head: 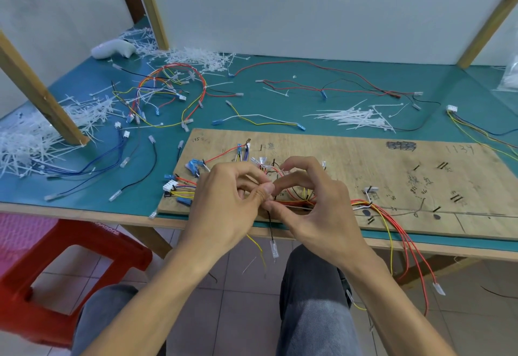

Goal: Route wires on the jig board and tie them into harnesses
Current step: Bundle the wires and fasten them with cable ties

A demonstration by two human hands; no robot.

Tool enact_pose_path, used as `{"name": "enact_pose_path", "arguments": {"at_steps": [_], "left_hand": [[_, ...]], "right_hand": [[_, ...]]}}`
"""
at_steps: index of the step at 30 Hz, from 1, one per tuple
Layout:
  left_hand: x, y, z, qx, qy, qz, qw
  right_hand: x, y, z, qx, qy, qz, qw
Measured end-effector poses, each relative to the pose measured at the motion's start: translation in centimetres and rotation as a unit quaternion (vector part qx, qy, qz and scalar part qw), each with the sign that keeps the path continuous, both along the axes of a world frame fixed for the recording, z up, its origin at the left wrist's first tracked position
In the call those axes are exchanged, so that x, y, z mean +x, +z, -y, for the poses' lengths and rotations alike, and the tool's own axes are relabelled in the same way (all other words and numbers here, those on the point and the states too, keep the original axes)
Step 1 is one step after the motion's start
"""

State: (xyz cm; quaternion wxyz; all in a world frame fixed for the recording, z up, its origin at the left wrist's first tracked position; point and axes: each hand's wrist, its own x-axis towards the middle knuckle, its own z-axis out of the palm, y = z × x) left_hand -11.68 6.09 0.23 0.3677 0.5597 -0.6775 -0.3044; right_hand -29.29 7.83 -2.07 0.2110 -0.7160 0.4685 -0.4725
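Green table [336, 81] spans the whole view, w/ loose wires and spent tie offcuts strewn over it. On its near edge lies the jig board [392, 165], plywood w/ pegs and pen marks. The left hand [224, 210] and right hand [316, 210] meet over the board's near-left part. Both have fingers curled and pinch the wire bundle [302, 201] where the thumbs touch. The bundle (red, yellow, black strands mostly) runs along the board's front row of pegs, and its right-hand tails droop off the table edge.

A fresh pile of cable ties [361, 117] sits behind the board, well apart from the hands. A black wire [270, 226] hangs from between the thumbs, clear terminal at its end.

Judged step: gathering strands at one tie point, prob. about to cinch. Whether a tie is already between the fingertips is too small to tell. Next move needs strands held tight together w/ one hand while the other threads and pulls a tie snug, w/o dragging wires off the pegs.
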Motion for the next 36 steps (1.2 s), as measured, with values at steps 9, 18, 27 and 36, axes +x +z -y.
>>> {"name": "enact_pose_path", "arguments": {"at_steps": [9,18,27,36], "left_hand": [[-0.5,2.1,1.3,-0.032,-0.012,0.184,0.982],[-1.2,0.9,1.3,-0.076,-0.033,0.123,0.989],[-1.7,1.1,1.8,-0.131,-0.008,0.07,0.989],[-0.8,2.2,2.6,-0.127,-0.045,0.042,0.99]], "right_hand": [[0.0,0.0,0.1,0.018,-0.012,0.003,1.0],[-0.6,0.1,1.0,0.048,-0.007,0.041,0.998],[-0.6,0.3,1.1,0.07,0.006,-0.013,0.997],[-0.6,0.2,1.2,0.07,-0.007,-0.03,0.997]]}}
